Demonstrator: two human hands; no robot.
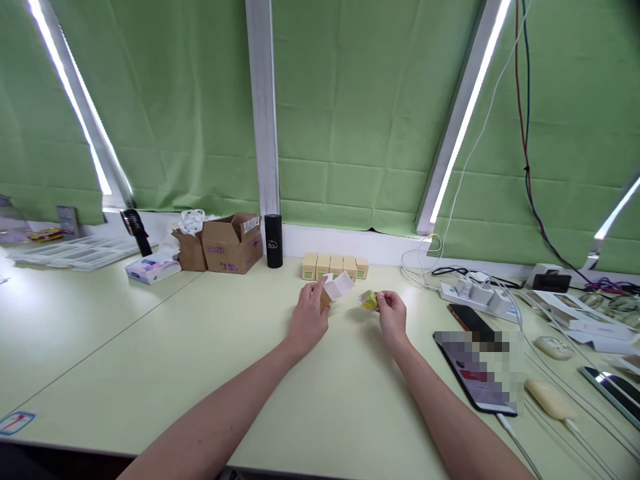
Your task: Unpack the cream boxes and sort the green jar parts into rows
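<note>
My left hand (309,311) is closed around a small cardboard box (336,288), tilted with its white-lined flaps open toward the right. Pinched between the fingers of my right hand (393,313) is a small green and yellow packet (369,301), a short way right of the box opening and apart from it. Its exact kind is too small to make out. Behind my hands a row of several small yellowish boxes (336,265) stands on the table (280,400) near the wall.
A brown carton (233,247), a black bottle (273,241) and a tissue pack (153,267) stand at back left. On the right lie a tablet (473,373), a dark phone (475,323), a white power strip (480,300), a mouse (553,347) and loose cables.
</note>
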